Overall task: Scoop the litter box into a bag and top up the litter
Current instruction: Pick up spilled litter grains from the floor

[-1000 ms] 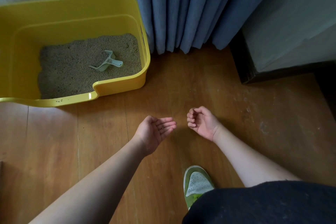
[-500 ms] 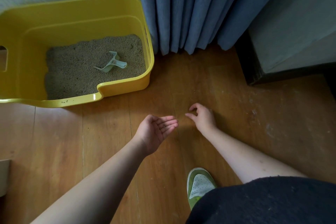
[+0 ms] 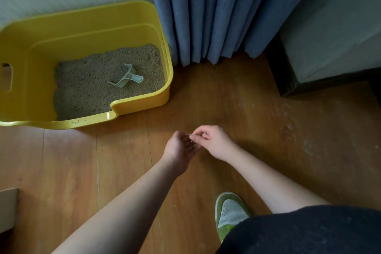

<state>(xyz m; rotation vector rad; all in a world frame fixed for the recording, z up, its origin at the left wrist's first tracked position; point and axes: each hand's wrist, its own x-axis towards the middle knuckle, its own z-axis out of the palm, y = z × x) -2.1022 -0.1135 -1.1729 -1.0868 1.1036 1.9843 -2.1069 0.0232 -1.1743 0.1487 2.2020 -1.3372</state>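
Litter box [image 3: 142,16] yellow, scoop [image 3: 126,77] on litter [image 3: 86,86]; markings unreadable.

Blue curtain [image 3: 210,12] hangs to the wood floor [image 3: 237,99], dark cabinet [image 3: 329,47] just right of it; green shoe [image 3: 229,211] near bottom.

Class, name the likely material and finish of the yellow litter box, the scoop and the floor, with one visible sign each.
Litter box: likely glossy moulded plastic; rounded edges, highlights.
Scoop: probably pale matte plastic; thin moulded form.
Floor: wood or wood-look laminate; plank seams, grain, soft sheen.
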